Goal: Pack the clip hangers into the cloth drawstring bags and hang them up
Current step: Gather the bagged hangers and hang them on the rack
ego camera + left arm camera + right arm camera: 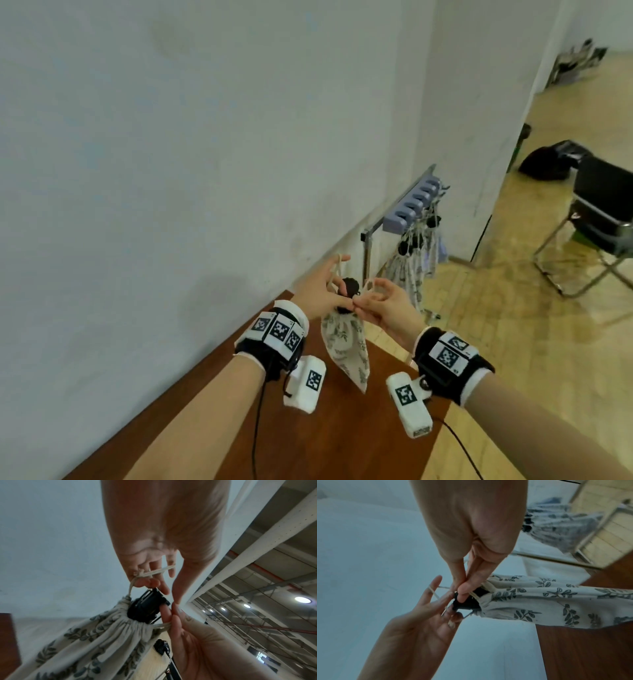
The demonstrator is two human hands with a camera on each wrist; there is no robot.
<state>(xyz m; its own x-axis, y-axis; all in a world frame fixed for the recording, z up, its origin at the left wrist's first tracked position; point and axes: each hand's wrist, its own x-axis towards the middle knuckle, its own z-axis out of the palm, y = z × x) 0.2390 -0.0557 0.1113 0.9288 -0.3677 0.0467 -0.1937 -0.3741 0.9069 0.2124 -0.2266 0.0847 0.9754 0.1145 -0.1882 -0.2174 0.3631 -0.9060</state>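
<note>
Pinched in my right hand (383,305) and looped over my left hand (317,291), the cords (155,571) hold the bag (346,342) above the table (342,431), hangers (349,286) poking from its cinched mouth. Other bags (411,270) hang on the rack (407,209) at one o'clock; this one isn't hung yet.

The leaf-printed cloth drawstring bag (346,342) hangs over the brown wooden worktop (342,428), black clip hangers (349,286) in its mouth. Behind it, more bags (411,267) hang on a metal rack (411,209).
</note>
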